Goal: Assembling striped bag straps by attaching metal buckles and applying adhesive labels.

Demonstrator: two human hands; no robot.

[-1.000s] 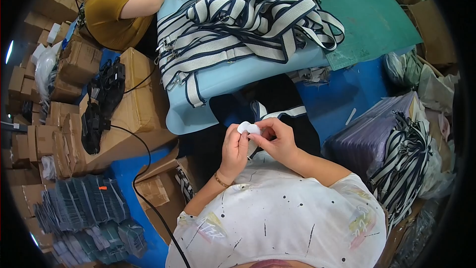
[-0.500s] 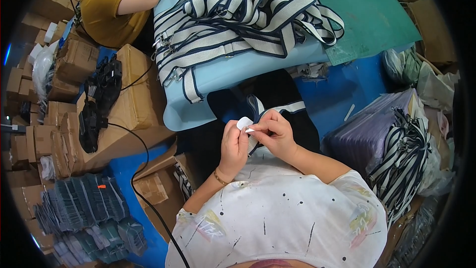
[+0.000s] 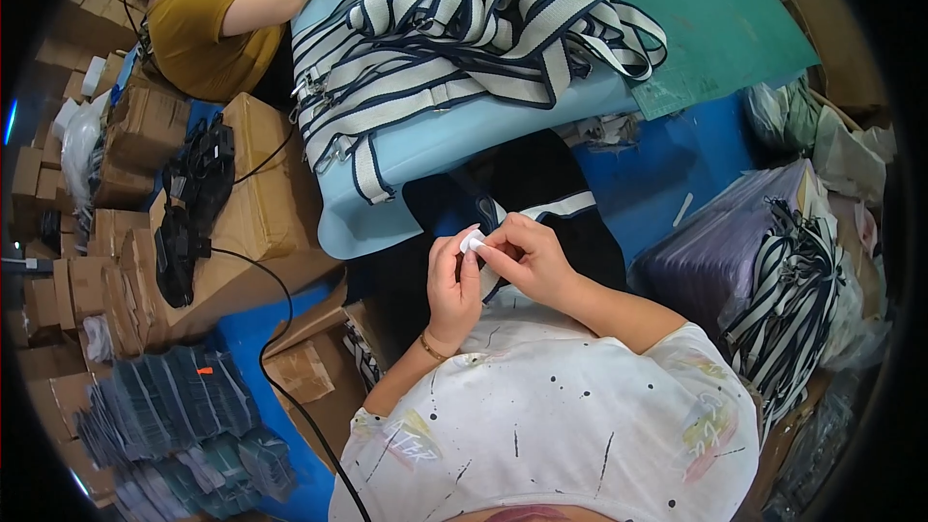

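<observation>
My left hand (image 3: 453, 282) pinches a small white rounded piece (image 3: 472, 240), thin like a label or sticker, between thumb and fingers. From the other side, the thumb and index finger of my right hand (image 3: 530, 253) are closed on the edge of the same piece. Both hands meet above my lap, their fingertips nearly touching. Just behind them, a white and navy striped strap (image 3: 563, 206) lies across the black cloth on my lap. Part of this strap is hidden by my hands.
Striped straps with metal clips (image 3: 464, 48) are heaped on the light blue table (image 3: 353, 232), beside a green mat (image 3: 720, 29). A co-worker in a mustard top (image 3: 198, 34) sits far left. Cartons (image 3: 261, 174) stand left, with a black cable; a purple-wrapped stack (image 3: 710, 232) stands right.
The fingers of my right hand have shifted onto the white piece, which now shows less between the hands. The whole view has tilted slightly.
</observation>
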